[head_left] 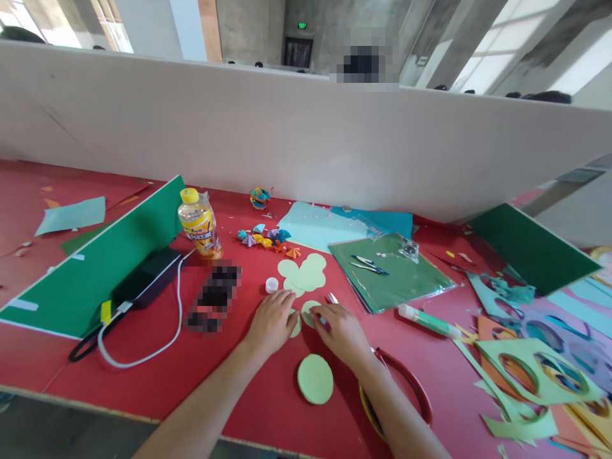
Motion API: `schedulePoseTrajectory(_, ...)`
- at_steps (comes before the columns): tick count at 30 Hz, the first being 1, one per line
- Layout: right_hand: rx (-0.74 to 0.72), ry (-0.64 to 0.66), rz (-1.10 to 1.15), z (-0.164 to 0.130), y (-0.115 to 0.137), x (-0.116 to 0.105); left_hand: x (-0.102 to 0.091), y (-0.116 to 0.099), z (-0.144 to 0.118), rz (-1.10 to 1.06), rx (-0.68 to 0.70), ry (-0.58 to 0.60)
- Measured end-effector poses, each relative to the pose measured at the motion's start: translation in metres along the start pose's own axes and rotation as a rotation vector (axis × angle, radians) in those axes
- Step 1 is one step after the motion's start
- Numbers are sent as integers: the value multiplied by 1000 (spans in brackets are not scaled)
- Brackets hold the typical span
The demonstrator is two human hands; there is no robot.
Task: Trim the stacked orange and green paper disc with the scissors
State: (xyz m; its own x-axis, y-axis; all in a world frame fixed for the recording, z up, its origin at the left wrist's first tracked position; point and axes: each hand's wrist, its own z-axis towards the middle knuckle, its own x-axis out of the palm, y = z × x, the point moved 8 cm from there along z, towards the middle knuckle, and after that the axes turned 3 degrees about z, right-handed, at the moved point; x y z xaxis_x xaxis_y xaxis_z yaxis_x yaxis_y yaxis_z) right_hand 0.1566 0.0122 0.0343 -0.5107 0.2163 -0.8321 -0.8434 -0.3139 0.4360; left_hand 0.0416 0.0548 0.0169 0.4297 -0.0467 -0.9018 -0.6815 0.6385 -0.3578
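My left hand [272, 322] lies low over the red table with bent fingers, its fingertips on the edge of a light green paper circle [296, 326]. Opposite it, my right hand [340, 331] has curled fingers on another light green paper circle [310, 311]. The fingers partly cover both circles. Just beyond them lies a cluster of overlapping green paper circles [306, 275]. A round stack of green paper circles [315, 379] sits nearer to me, between my forearms. Red-handled scissors [411, 376] lie partly under my right forearm, and a small white cap [271, 285] is beyond my left hand.
A drink bottle [199, 223], a black box [148, 277] with a white cable and a blurred dark object are left. A green sheet pack [387, 271] holds a compass-like tool. A glue stick [428, 320] and paper offcuts [540, 370] lie right. Green boards [535, 248] flank the workspace.
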Motion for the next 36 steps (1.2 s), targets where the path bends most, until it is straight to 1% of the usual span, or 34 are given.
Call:
schedulePoseTrajectory(4, 35, -42, -14, 4, -7, -1, -8, -1, -1, 35, -29, -8)
schedulePoseTrajectory(8, 51, 18, -80, 9, -10, 9, -14, -1, 0, 71, -62, -26)
schedulePoseTrajectory(12, 46, 76, -109, 11, -9, 16, -14, -3, -1, 72, -52, -34)
schedulePoseTrajectory(15, 47, 80, -98, 10, -7, 15, -9, -7, 2, 73, -33, -35)
schedulePoseTrajectory(18, 47, 51, -79, 9, -4, 10, -2, -11, 12, 92, -26, -34)
schedulePoseTrajectory(21, 45, 25, -64, 8, -3, 7, 7, -14, 28, 117, -27, -33)
schedulePoseTrajectory(25, 63, -23, -62, 6, -9, 4, 16, -11, 45, 150, -62, -28)
schedulePoseTrajectory(28, 113, -91, -58, 6, -18, 0, 17, -7, 43, 183, -117, -25)
schedulePoseTrajectory(31, 171, -145, -52, 5, -27, -2, 12, -8, 34, 217, -161, -24)
schedulePoseTrajectory(36, 235, -176, -70, 5, -34, -4, 6, -21, 26, 239, -123, 13)
